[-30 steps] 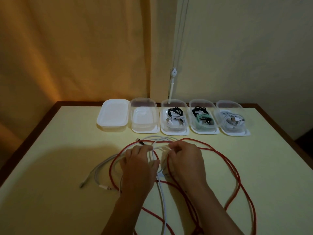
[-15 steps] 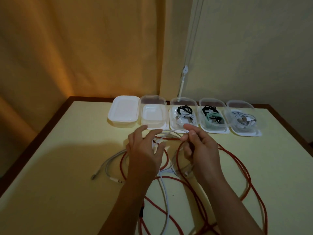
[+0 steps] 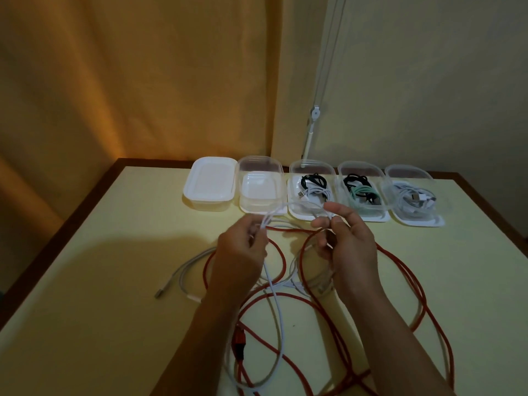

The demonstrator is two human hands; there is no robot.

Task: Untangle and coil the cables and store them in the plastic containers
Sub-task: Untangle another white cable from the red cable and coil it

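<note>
Desk [image 3: 85,310]: pale yellow top, dark brown edge, set against a curtain and wall.

Boxes, far edge, one row running left to right: closed white box [image 3: 211,182]; clear empty box [image 3: 260,187]; three clear open boxes holding coiled leads, the first [image 3: 311,192] black and white, the second [image 3: 361,192] black and mint, the third [image 3: 411,198] white.

White cable [image 3: 275,307]: lifted above the desk between both hands, arching across in front of the boxes; from the left hand a long strand hangs toward the viewer and loops near the bottom edge. Another pale strand lies flat at left, its plug [image 3: 159,294] pointing left.

Red cable [image 3: 400,270]: large loose loops flat on the desk, long axis running near to far, tangled under the white one.

Left hand [image 3: 243,252]: fingers closed, pinching the white cable.

Right hand [image 3: 350,241]: thumb and fingers closed on the white cable, forefinger extended leftward.
</note>
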